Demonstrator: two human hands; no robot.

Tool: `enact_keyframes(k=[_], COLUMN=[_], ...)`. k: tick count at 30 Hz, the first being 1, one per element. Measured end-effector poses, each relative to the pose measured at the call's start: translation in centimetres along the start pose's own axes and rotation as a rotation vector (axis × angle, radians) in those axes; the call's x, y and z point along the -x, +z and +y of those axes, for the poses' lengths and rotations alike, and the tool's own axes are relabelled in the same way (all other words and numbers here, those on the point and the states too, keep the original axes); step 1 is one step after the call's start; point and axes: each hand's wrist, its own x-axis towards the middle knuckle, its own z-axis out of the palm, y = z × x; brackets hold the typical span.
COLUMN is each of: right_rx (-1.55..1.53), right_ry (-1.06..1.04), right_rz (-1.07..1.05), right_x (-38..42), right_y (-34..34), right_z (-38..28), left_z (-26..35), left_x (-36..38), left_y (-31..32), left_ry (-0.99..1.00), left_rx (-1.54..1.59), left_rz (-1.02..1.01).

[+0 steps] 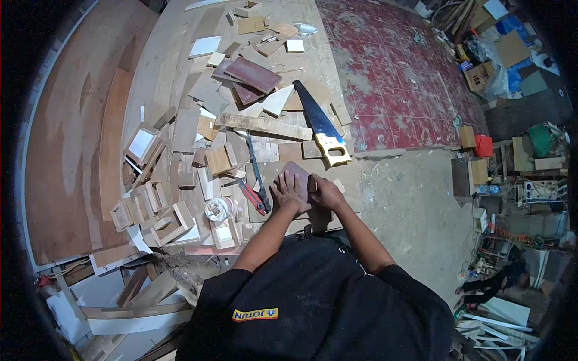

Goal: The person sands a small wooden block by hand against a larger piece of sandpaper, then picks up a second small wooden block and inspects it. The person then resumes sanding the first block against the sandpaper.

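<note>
My left hand (290, 191) lies with spread fingers on a reddish-brown board (294, 169) near the table's front edge. My right hand (327, 194) is at the board's right side, its fingers bent around a small dark piece (312, 185) that is too small to name. Left of my hands lie a red cutter (251, 197) and a dark, narrow tool (255, 165). Beyond them are a handsaw (319, 123) with a pale handle and a long wooden strip (265, 126).
Small wooden frames (159, 207), a round white tub (218, 209) and offcuts crowd the left. Reddish-brown boards (253, 74) lie farther back. Large plywood sheets (60, 180) stand at the far left. Boxes and clutter line the right, where part of a person (497, 283) shows.
</note>
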Motion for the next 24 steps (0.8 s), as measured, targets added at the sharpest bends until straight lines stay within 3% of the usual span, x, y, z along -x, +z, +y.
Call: enact_keyframes(k=[5, 7, 10, 13, 24], right_rx=[-0.013, 0.109, 0.1, 0.06, 0.174], right_ry=[0.043, -0.025, -0.127, -0.023, -0.09], right_rz=[-0.087, 0.043, 0.054, 0.071, 0.097], right_x=[-0.4, -0.6, -1.3, -0.9, 0.4], right_y=[-1.3, -1.0, 0.1, 0.7, 1.7], right_z=[-0.1, -0.1, 0.0, -0.2, 1.0], left_z=[-0.1, 0.1, 0.1, -0.2, -0.5], left_x=[-0.3, 0.0, 0.1, 0.5, 0.9], left_y=[0.7, 0.2, 0.3, 0.6, 1.4], left_ry=[-0.012, -0.017, -0.009, 0.022, 0.059], left_rx=[0.069, 0.059, 0.039, 0.037, 0.047], left_rz=[0.053, 0.042, 0.044, 0.088, 0.21])
